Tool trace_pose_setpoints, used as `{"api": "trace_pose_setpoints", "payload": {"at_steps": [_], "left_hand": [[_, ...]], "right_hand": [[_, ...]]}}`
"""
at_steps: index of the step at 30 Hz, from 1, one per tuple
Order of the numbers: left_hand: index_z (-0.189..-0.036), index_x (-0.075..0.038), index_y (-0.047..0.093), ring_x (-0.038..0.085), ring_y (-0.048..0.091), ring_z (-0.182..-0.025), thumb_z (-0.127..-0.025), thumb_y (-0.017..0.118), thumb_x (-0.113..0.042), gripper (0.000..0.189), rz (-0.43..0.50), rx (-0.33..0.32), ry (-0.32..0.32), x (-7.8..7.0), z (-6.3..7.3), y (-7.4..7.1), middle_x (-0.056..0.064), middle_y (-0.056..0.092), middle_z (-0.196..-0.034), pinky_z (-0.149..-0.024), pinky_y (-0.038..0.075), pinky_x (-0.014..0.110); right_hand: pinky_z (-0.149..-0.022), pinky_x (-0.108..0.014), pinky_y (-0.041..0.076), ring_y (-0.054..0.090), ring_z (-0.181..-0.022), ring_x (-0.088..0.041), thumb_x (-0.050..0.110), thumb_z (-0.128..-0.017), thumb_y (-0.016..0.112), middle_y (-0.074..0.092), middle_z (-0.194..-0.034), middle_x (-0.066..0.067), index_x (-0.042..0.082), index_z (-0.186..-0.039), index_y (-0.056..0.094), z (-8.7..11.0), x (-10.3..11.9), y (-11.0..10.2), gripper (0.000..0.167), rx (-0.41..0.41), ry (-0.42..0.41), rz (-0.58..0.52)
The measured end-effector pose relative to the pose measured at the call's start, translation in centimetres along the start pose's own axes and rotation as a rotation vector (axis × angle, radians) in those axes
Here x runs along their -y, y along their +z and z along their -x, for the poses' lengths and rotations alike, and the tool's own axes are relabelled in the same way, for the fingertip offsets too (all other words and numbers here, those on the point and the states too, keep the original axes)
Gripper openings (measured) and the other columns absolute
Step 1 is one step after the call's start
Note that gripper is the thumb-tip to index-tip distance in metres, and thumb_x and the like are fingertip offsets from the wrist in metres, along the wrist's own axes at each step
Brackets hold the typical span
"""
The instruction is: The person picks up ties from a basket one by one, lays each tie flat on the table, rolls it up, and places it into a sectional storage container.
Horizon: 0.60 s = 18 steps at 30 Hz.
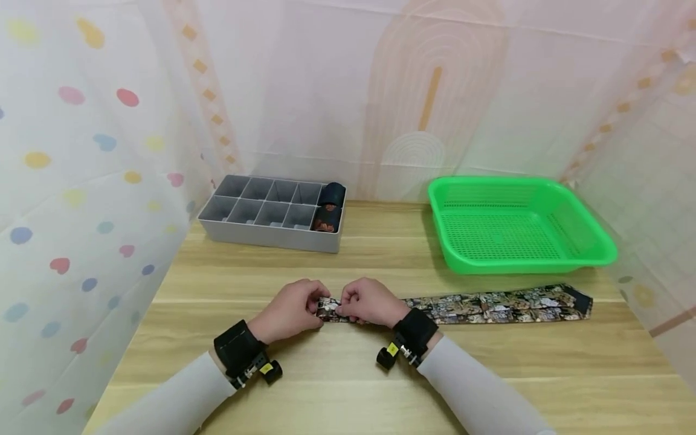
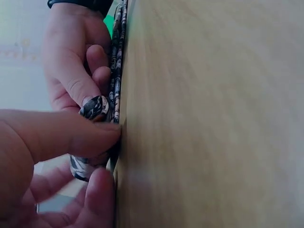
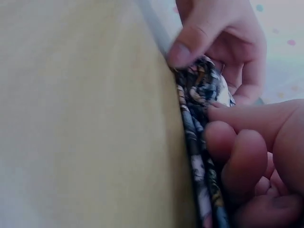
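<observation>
A patterned necktie (image 1: 489, 307) in black, brown and white stretches along the table, its pointed dark-lined end to the right. The left end is turned into a small roll (image 1: 327, 307). My left hand (image 1: 288, 311) grips this roll from its left side, thumb and fingers around it. Just right of it, my right hand (image 1: 372, 302) pinches the roll's other side with fingers curled. In the left wrist view the roll (image 2: 95, 107) stands above the flat layers. The right wrist view shows the folded fabric (image 3: 199, 156) running under the right fingers, which partly hide it.
At the back left stands a grey divided organizer (image 1: 272, 237); its two right-end compartments hold a dark roll (image 1: 331, 194) and a dark roll with orange-brown figures (image 1: 328, 219). A green plastic basket (image 1: 522, 266) sits at the back right. Patterned curtains (image 1: 326, 90) surround the wooden table (image 1: 348, 386).
</observation>
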<state>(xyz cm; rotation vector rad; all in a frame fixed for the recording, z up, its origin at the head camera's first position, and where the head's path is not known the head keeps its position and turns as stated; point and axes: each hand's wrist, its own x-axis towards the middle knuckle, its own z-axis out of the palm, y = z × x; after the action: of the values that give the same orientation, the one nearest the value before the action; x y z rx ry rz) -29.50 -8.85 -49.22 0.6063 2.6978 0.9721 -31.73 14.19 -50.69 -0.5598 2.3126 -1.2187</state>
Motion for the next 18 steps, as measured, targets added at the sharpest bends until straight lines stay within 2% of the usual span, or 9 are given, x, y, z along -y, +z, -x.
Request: {"api": "trace_pose_setpoints", "payload": {"at_steps": [3, 8, 14, 18], "left_hand": [[-0.107, -0.012, 0.074, 0.009, 0.056, -0.069, -0.078, 0.086, -0.008, 0.032, -0.022, -0.009, -0.037, 0.1, 0.2, 0.1, -0.003, 0.063, -0.083, -0.066, 0.046, 0.025], [-0.104, -0.012, 0.073, 0.008, 0.057, -0.066, -0.077, 0.082, -0.007, 0.029, 0.000, -0.039, -0.034, 0.0, 0.4, 0.0, -0.005, 0.063, -0.076, -0.064, 0.046, 0.024], [-0.112, -0.009, 0.070, 0.009, 0.064, -0.069, -0.075, 0.080, -0.001, 0.039, 0.116, -0.003, -0.013, -0.4, 0.2, 0.3, -0.002, 0.066, -0.082, -0.060, 0.053, 0.024], [-0.118, -0.008, 0.069, 0.011, 0.067, -0.074, -0.078, 0.083, 0.001, 0.043, 0.195, 0.016, 0.014, -0.9, -0.1, 0.4, 0.001, 0.067, -0.087, -0.063, 0.058, 0.025]], "right_hand": [[-0.052, -0.025, 0.047, 0.058, -0.050, -0.010, 0.025, -0.099, 0.075, 0.063, -0.061, 0.005, 0.017, -0.079, 0.070, 0.2, -0.1, 0.3, 0.023, -0.005, -0.021, 0.004], [-0.050, -0.025, 0.045, 0.058, -0.050, -0.011, 0.022, -0.101, 0.072, 0.064, -0.063, 0.004, 0.017, -0.080, 0.070, 0.2, 0.1, 0.4, 0.021, -0.022, -0.025, -0.010], [-0.047, -0.025, 0.048, 0.061, -0.049, -0.010, 0.020, -0.098, 0.073, 0.067, -0.063, 0.003, 0.016, -0.080, 0.072, 0.3, 0.1, 0.0, 0.019, -0.041, -0.017, -0.044], [-0.050, -0.025, 0.047, 0.059, -0.048, -0.009, 0.016, -0.093, 0.074, 0.066, -0.060, 0.005, 0.017, -0.077, 0.073, 0.2, 0.0, -0.6, 0.016, -0.078, -0.051, 0.016]]}}
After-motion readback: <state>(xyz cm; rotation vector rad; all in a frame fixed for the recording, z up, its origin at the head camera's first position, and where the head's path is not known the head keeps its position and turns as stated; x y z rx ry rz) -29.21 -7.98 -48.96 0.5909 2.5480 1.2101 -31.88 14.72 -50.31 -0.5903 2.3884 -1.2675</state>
